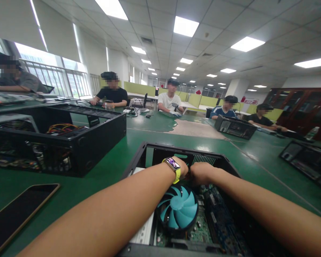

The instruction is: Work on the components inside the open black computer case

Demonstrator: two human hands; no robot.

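Observation:
An open black computer case (143, 151) lies in front of me, with both my hands inside its far part. My left hand (184, 167), below a watch with a yellow-green strap (178, 175), is closed, its fingertips mostly hidden. Close beside it, my right hand (202, 171) has its fingers curled in. What either hand pinches is too hidden to make out. Nearer to me, a cooling fan (178, 205) with turquoise blades sits on the green circuit board (200, 228). Blue circuit cards (222, 221) stand to its right.
Another open computer case (101, 146) stands at the left, with coloured cables inside. A phone (24, 214) lies on the green table (101, 203) at lower left. More cases (237, 127) sit at the right. Several people are around the table, among them a person in white (171, 100).

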